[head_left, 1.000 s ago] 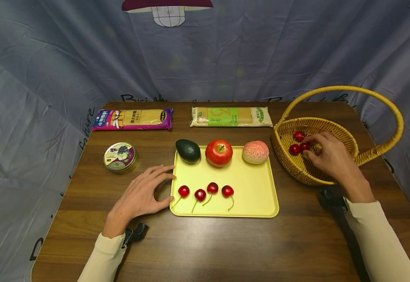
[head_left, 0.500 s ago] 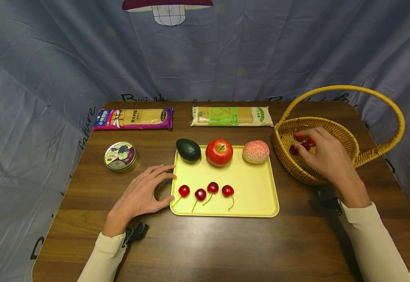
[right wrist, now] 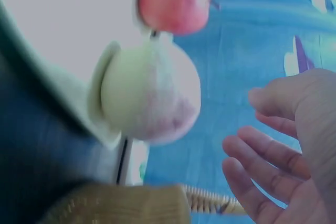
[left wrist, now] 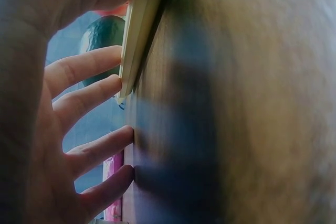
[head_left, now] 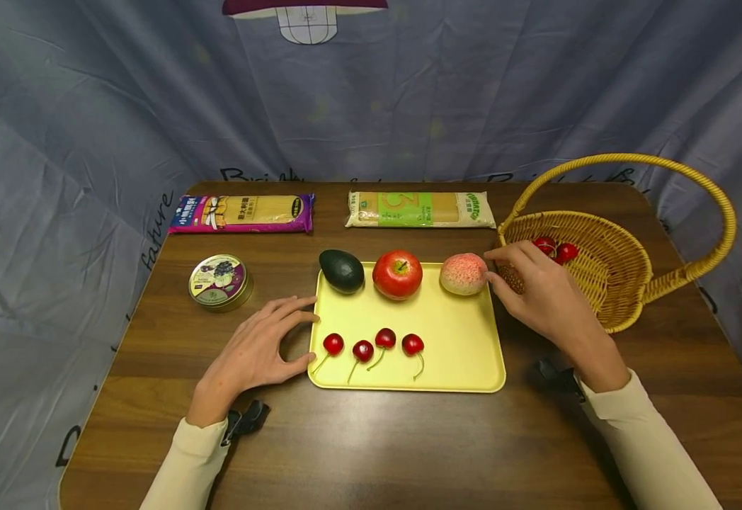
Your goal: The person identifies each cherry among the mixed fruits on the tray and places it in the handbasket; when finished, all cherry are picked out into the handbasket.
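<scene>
A yellow tray (head_left: 460,354) lies in front of me in the head view, with several stemmed cherries (head_left: 362,352) near its front side. Along its back side sit an avocado (head_left: 342,272), a red apple (head_left: 397,275) and a peach (head_left: 463,274). My left hand (head_left: 253,354) rests at the tray's left edge; its thumb and two spread fingers touch the rim in the left wrist view. Between the peach and the basket hovers my right hand (head_left: 546,297), fingers loosely bent around nothing, as the right wrist view (right wrist: 283,150) also shows. More cherries (head_left: 566,253) lie in the wicker basket (head_left: 619,269), partly hidden by that hand.
The basket's tall handle (head_left: 721,205) arches up at the right. Two noodle packs, one purple (head_left: 243,214) and one green and white (head_left: 420,210), lie along the table's back edge. A round tin (head_left: 220,282) stands behind my left hand. Grey curtains hang around the table.
My right hand has left the cherries in the basket and moved left, over the basket's rim to beside the peach. My left hand stays at the tray's edge.
</scene>
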A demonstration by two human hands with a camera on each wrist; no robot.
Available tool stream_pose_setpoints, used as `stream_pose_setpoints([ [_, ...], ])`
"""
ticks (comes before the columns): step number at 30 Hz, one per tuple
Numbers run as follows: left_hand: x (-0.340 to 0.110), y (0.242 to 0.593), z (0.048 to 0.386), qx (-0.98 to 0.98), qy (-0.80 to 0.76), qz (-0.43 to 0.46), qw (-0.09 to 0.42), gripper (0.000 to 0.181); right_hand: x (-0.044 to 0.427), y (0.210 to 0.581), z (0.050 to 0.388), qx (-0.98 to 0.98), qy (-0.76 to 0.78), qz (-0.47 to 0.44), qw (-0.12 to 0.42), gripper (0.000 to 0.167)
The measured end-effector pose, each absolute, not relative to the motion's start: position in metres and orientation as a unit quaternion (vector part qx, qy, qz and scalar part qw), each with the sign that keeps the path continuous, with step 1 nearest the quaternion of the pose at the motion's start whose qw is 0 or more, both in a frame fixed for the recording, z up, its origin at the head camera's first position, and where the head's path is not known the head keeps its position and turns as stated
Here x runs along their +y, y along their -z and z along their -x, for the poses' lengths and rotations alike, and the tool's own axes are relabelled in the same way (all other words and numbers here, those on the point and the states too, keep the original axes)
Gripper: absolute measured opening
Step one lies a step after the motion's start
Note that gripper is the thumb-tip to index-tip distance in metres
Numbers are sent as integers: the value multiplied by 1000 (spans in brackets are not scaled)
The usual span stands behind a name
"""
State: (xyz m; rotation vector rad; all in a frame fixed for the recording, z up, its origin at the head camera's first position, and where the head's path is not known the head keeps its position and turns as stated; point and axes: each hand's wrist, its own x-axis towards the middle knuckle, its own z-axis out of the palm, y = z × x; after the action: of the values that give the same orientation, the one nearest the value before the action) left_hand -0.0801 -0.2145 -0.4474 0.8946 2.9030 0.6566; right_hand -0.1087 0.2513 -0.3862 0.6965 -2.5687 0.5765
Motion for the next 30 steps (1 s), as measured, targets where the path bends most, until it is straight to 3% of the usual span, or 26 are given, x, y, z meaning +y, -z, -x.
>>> stream_pose_setpoints([
  [7,-214,447,80,934,-215,-287,18,57,229,395,102,-912,-210,-294,195,32],
  [14,-214,447,80,934,-214,-287,17,57,211,403,95,-894,-223,-336,194,41],
  [30,-214,447,79,934,-213,-285,16,57,183,414,76,-890,-228,-379,115,31],
])
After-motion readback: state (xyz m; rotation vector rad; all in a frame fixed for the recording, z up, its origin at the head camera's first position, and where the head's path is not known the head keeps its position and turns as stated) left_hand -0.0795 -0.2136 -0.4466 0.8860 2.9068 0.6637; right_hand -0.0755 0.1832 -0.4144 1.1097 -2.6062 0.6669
